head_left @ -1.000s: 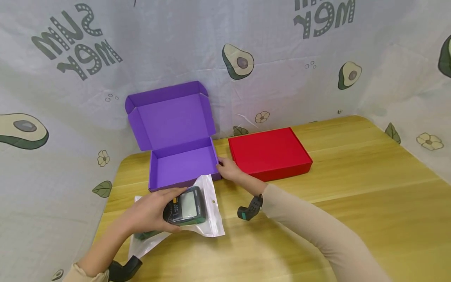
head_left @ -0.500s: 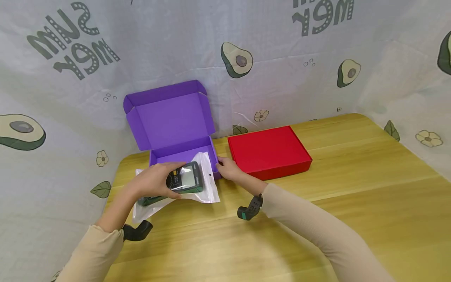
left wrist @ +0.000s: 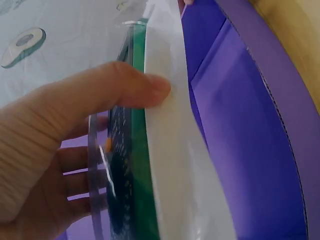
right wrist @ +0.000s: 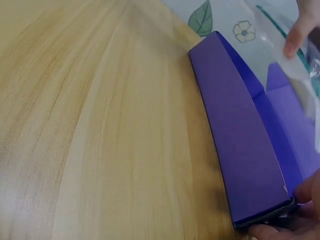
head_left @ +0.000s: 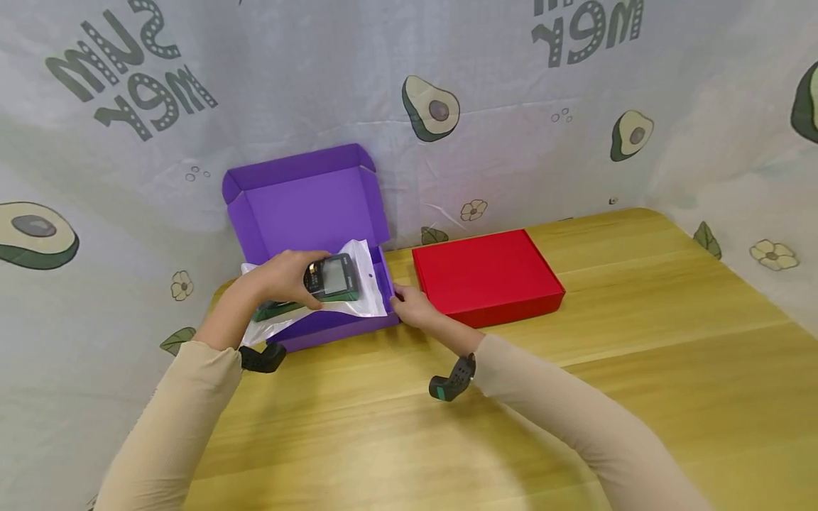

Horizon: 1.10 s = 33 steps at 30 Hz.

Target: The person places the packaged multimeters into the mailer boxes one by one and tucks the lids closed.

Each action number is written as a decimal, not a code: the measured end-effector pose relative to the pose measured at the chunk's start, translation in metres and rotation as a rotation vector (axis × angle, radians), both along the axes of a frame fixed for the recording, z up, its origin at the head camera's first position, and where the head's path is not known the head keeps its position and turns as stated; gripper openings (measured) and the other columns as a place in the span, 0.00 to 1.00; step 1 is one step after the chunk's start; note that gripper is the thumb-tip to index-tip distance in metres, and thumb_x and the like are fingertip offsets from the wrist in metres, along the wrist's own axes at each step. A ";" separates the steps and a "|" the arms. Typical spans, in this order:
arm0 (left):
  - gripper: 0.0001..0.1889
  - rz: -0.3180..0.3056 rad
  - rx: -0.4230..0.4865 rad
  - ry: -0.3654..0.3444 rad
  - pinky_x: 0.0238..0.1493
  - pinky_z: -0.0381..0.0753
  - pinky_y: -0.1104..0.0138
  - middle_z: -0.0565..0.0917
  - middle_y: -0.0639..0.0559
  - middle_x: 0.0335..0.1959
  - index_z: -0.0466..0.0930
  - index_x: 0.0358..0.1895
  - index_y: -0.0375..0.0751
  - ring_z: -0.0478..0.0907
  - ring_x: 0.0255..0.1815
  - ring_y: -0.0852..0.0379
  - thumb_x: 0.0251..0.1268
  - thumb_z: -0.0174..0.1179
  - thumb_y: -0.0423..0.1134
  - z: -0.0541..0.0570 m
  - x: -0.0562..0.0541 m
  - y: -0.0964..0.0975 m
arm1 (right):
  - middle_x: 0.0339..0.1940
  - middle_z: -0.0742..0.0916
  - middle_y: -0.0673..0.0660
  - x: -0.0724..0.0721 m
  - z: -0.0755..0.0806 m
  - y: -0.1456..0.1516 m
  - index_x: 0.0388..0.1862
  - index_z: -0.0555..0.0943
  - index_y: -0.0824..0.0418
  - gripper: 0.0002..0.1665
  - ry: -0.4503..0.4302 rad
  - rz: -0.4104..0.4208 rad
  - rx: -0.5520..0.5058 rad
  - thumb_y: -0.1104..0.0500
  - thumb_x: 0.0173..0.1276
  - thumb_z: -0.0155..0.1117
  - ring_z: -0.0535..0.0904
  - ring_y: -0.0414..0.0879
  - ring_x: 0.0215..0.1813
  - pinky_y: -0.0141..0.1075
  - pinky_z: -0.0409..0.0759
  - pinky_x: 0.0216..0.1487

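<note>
My left hand (head_left: 284,275) grips a dark multimeter (head_left: 335,275) with a green edge and grey screen, packed in a clear-and-white plastic bag (head_left: 367,301). In the left wrist view the thumb presses the bag's white back while the other fingers lie across the meter's face. The bag is over the bottom part of an open purple box (head_left: 345,331), tilted, its near edge above the box's inside. My right hand (head_left: 415,309) pinches the box's front right corner; its thumb is at the wall in the right wrist view.
A closed red box (head_left: 488,273) stands just right of the purple one. The raised purple lid (head_left: 307,213) leans back toward a patterned cloth (head_left: 511,142) behind the wooden table (head_left: 396,426).
My left hand has carried the bagged multimeter away from me, from in front of the purple box to over its inside. The right hand stays at the box corner.
</note>
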State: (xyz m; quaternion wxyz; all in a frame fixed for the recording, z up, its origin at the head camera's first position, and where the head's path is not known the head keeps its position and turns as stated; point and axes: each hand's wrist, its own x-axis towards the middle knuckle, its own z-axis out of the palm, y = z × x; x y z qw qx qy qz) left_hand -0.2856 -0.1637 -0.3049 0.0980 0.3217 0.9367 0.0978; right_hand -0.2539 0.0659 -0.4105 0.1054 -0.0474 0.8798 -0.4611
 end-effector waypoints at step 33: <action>0.45 0.024 0.026 -0.097 0.54 0.70 0.52 0.76 0.37 0.52 0.60 0.66 0.32 0.72 0.50 0.42 0.40 0.72 0.41 -0.079 -0.034 0.019 | 0.65 0.71 0.65 0.004 -0.003 -0.002 0.67 0.60 0.71 0.27 0.036 -0.022 -0.012 0.63 0.71 0.45 0.69 0.51 0.63 0.43 0.67 0.63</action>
